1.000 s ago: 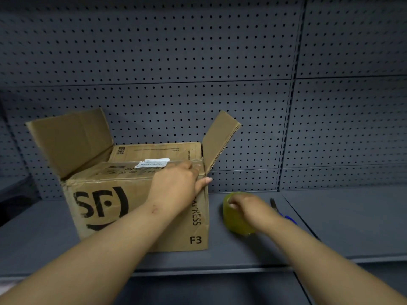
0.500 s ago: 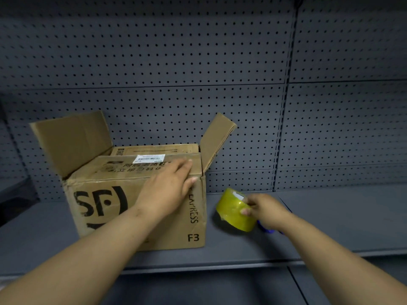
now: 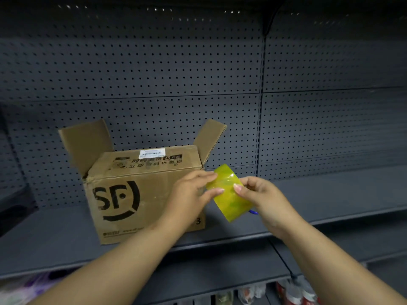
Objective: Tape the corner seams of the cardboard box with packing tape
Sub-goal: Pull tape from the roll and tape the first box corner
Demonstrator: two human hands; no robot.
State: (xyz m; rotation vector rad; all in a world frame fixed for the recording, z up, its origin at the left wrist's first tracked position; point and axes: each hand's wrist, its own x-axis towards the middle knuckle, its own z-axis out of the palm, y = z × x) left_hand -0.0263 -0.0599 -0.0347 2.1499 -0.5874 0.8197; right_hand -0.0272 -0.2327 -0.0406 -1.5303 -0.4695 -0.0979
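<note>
**Both hands on the tape roll, box corner just to the left**

The person is holding the yellow tape roll (image 3: 229,192) in mid-air at the centre of the frame, between both hands. The right hand (image 3: 262,199) is gripping the roll from the right, thumb on its outer band, while the left hand (image 3: 191,194) is pinching at the roll's left edge with thumb and forefinger narrowed onto it, probably feeling for the loose end; no free strip is showing yet.

The cardboard box (image 3: 145,190) is sitting just left of the roll, partly behind the left hand. Its right front corner seam is running vertically, right beside the roll, so the coming move is likely a short carry leftward, with the left hand nearer the corner. The roll's axis is tilting from upper left to lower right, so it will probably need turning for the strip to line up with that upright seam. The box's two side flaps are standing up; the front top flap is lying folded down.

The box is resting on a dark grey metal shelf (image 3: 330,194), mostly bare to the right, backed by perforated panels (image 3: 154,73). Something blue (image 3: 253,211) is peeking out below the right hand; what it is cannot be told.
</note>
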